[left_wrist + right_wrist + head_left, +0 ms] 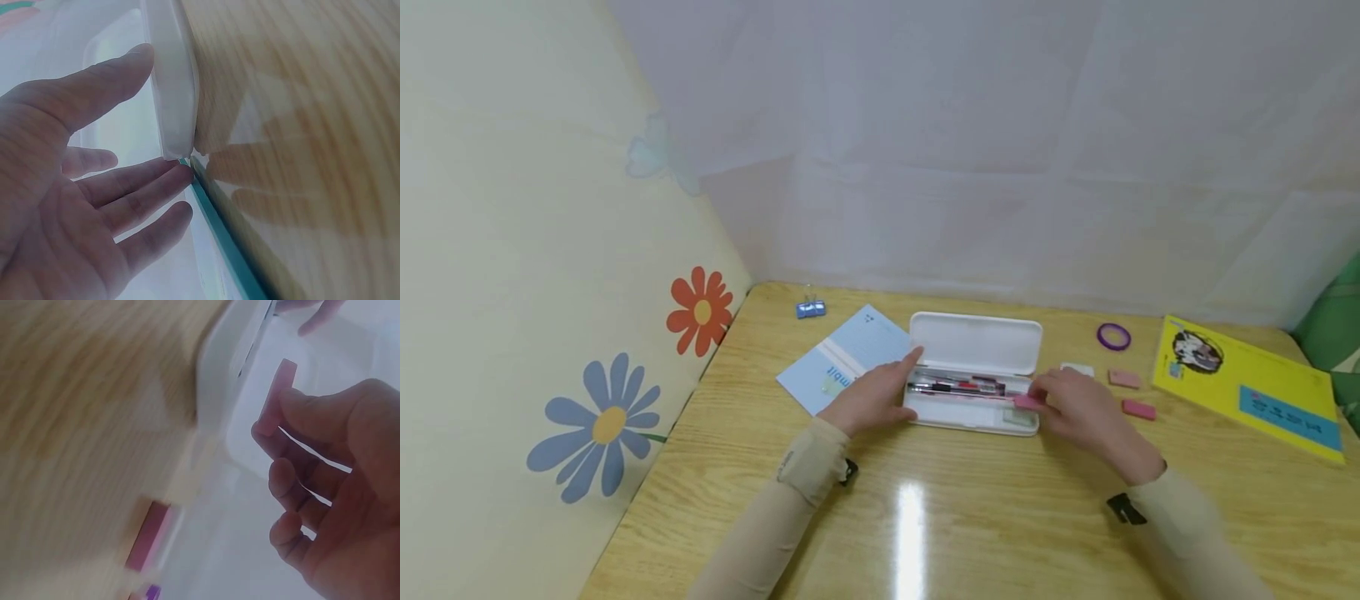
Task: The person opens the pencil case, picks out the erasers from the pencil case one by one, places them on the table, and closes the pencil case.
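Note:
An open white pencil case (976,343) lies on the table with its lid tipped back. Pens (955,387) fill its rear part, and a pale block (1018,417) sits in the front right corner. My right hand (1082,412) pinches a pink eraser (277,397) between thumb and forefinger, over the case's right end. At the left end is my left hand (872,396), its fingers (144,209) extended and spread, fingertips right at the case's edge.
Right of the case lie two pink erasers (1138,409), a white block (1077,368), a purple ring (1113,337) and a yellow book (1210,387). A light-blue notebook (816,375) lies at the left, partly beneath my left hand, with a blue binder clip (810,309) behind it.

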Demonstrator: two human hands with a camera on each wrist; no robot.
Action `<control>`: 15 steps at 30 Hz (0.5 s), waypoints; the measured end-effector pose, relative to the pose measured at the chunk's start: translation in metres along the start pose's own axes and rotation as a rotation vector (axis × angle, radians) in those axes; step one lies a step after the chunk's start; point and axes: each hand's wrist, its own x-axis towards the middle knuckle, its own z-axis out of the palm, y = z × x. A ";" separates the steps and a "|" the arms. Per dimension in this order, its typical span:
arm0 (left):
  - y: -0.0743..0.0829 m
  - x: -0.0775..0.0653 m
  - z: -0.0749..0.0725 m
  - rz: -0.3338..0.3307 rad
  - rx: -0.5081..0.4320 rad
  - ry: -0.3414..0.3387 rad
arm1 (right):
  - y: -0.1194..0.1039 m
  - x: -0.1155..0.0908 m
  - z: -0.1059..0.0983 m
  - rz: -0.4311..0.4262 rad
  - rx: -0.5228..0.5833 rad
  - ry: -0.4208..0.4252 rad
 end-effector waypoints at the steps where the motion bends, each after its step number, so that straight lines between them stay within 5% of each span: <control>1: 0.000 0.000 0.000 -0.001 0.000 0.000 | 0.003 -0.003 -0.001 0.013 0.004 -0.008; 15: 0.001 0.000 0.000 -0.025 0.007 -0.006 | 0.036 -0.043 -0.003 0.157 0.050 -0.049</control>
